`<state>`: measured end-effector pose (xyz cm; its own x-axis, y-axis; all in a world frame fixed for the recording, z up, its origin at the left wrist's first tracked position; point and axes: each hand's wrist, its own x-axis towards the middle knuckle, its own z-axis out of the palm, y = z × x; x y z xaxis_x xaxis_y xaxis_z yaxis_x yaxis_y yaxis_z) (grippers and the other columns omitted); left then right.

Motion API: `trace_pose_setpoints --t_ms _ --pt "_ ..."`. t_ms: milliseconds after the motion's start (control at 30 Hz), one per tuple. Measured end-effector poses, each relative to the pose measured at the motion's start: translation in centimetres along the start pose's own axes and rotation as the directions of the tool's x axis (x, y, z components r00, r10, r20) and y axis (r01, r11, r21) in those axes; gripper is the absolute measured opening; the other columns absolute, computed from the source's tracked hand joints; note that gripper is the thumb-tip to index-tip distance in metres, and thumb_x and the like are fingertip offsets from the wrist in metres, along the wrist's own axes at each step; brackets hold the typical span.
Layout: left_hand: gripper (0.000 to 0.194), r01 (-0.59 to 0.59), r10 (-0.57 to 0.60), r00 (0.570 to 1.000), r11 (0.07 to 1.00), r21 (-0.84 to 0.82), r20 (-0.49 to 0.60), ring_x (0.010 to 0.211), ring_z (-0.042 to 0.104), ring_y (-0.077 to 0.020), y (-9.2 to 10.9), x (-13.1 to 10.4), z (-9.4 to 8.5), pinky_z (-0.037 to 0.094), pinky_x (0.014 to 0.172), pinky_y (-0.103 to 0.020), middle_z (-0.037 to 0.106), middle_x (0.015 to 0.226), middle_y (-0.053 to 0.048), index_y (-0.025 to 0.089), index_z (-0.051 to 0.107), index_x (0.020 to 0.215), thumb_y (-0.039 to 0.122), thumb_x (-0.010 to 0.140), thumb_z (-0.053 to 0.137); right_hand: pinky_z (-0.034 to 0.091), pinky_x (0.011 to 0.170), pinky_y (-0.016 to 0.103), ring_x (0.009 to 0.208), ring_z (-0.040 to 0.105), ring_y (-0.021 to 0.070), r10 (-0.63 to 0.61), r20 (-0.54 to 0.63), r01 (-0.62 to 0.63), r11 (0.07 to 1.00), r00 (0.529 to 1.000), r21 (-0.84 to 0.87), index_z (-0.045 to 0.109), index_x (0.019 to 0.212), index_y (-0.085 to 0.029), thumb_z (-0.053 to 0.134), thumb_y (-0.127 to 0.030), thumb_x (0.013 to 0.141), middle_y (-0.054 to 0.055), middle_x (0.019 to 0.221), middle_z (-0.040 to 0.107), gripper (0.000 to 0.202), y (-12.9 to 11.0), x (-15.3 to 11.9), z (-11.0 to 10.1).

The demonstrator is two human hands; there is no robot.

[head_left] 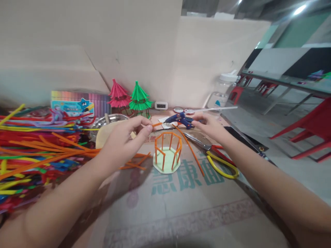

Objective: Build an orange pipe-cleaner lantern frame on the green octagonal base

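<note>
Two hands are seen: one left hand (129, 136) and one right hand (209, 126). One short orange stem (156, 124) is held at the left hand's fingertips, and one long orange stem (190, 147) is laid on the right. One orange frame (163, 162) is stood between them, on one pale octagonal base (169, 160). One glue gun (182, 120) and one pair of scissors (204, 145) can be counted. Farther off, two tiered models are found, one pink (119, 94), one green (140, 96), with one clock (161, 105), one bottle (227, 82) and one marker pack (99, 103). The coloured stems (62, 148) piled left cannot be counted.
</note>
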<state>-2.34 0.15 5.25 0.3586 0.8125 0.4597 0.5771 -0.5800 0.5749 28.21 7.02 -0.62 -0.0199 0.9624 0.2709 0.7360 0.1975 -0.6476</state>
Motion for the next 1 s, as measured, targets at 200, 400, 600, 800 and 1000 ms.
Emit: trace_pose_setpoints --t_ms 200,400,600,800,1000 --pt "0.024 0.018 -0.018 1.000 0.999 0.040 -0.012 0.075 0.059 -0.0169 -0.7 0.3 1.0 0.044 0.066 -0.025 0.065 0.081 -0.002 0.018 0.064 0.085 0.036 0.092 0.049 0.047 0.098 0.043 0.114 0.063 0.0307 -0.011 0.112 0.022 0.995 0.994 -0.096 0.061 0.127 -0.011 0.077 -0.039 0.076 0.018 0.126 0.067 0.060 1.5 4.1 3.8" --pt "0.030 0.031 0.000 0.937 0.996 -0.084 0.349 0.097 0.064 -0.0221 -3.7 0.4 -2.0 0.050 0.086 -0.032 0.071 0.102 -0.006 0.018 0.065 0.074 0.040 0.091 0.053 0.049 0.089 0.036 0.097 0.069 0.0262 0.005 0.114 0.008 0.993 0.993 -0.114 0.069 0.114 -0.016 0.076 -0.034 0.076 0.011 0.103 0.075 0.043 1.9 5.6 6.4" --pt "0.024 0.080 0.057 0.765 0.980 -0.183 0.641 0.125 0.055 -0.0235 -5.7 -1.9 -1.1 0.049 0.095 -0.030 0.057 0.137 -0.009 0.018 0.069 0.080 0.032 0.094 0.054 0.053 0.074 0.031 0.082 0.071 0.0240 0.026 0.019 -0.025 0.999 0.999 -0.044 0.069 0.103 -0.011 0.063 -0.030 0.086 0.011 0.087 0.076 0.027 -0.2 3.9 3.1" --pt "0.020 0.061 0.105 0.820 0.961 -0.269 0.562 0.089 0.064 -0.0162 -4.9 -3.3 2.8 0.049 0.082 -0.026 0.069 0.096 -0.005 0.017 0.066 0.077 0.026 0.091 0.055 0.049 0.060 0.027 0.064 0.064 0.0184 -0.082 0.024 0.069 0.934 0.996 0.352 0.070 0.108 -0.021 0.058 -0.029 0.085 -0.003 0.053 0.060 0.027 -2.0 -1.0 -1.3" --pt "0.022 0.167 -0.041 0.894 0.955 -0.246 0.446 0.078 0.062 -0.0150 -5.0 -3.8 3.7 0.047 0.072 -0.025 0.066 0.083 -0.002 0.017 0.066 0.078 0.029 0.092 0.054 0.046 0.056 0.028 0.049 0.050 0.0111 -0.304 0.320 0.065 0.808 0.897 0.586 0.068 0.087 -0.019 0.067 -0.041 0.085 -0.001 0.064 0.062 0.022 -2.3 -3.3 -3.5"
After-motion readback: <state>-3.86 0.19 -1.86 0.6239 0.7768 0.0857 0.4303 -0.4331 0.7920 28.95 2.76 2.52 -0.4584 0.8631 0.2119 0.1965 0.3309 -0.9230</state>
